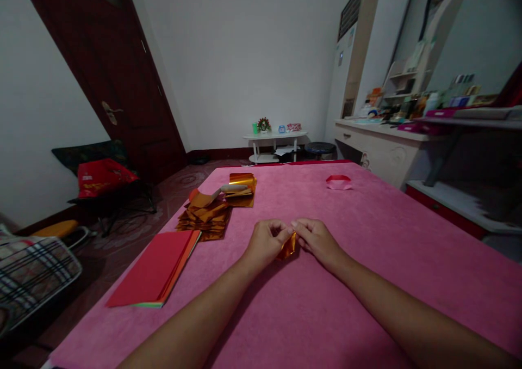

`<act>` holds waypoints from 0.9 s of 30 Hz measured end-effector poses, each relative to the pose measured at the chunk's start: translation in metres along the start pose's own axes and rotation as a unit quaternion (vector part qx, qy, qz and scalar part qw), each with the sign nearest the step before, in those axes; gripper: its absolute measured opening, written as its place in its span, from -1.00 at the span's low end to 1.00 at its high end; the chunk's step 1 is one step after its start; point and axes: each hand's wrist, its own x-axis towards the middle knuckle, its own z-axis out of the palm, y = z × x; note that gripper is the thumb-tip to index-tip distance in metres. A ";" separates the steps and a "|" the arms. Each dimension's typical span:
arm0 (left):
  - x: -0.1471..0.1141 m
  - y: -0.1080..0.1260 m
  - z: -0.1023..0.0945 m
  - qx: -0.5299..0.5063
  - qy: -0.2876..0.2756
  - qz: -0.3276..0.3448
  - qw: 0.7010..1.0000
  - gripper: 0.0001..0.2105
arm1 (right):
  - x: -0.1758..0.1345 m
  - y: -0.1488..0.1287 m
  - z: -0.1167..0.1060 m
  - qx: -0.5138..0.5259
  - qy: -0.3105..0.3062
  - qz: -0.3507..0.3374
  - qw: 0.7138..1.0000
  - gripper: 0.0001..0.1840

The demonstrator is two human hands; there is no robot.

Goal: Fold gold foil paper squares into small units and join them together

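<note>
Over the middle of the pink-covered table (367, 282), both hands pinch one small piece of shiny gold foil paper (289, 247). My left hand (267, 241) grips its left side, fingers closed. My right hand (316, 239) meets it from the right, thumb and fingertips pressed together at the upper edge. Part of the paper is hidden behind the fingers. Left of the hands lies a pile of folded gold papers (207, 216). Behind it sits a stack of gold foil sheets (240, 195), with a grey-handled tool (232, 188), partly visible, lying on top.
A stack of coloured paper (157, 268), red on top, lies at the table's left edge. A folded pink-red paper ring (339, 182) stands at the far right. Beyond the table are a low white side table (275, 136), a dressing table (379, 140) and a chair with a red bag (104, 177).
</note>
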 end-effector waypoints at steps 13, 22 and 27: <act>-0.002 0.003 -0.011 -0.100 -0.004 -0.094 0.991 -0.68 | 0.007 0.003 -0.016 -0.039 0.138 -0.049 0.989 -0.59; -0.001 0.001 -0.014 -0.076 -0.007 -0.099 0.992 -0.64 | 0.010 0.008 -0.022 -0.022 0.179 -0.037 0.983 -0.59; 0.000 -0.001 -0.012 -0.038 0.009 -0.094 0.995 -0.59 | 0.009 0.008 -0.019 -0.001 0.184 -0.027 0.983 -0.59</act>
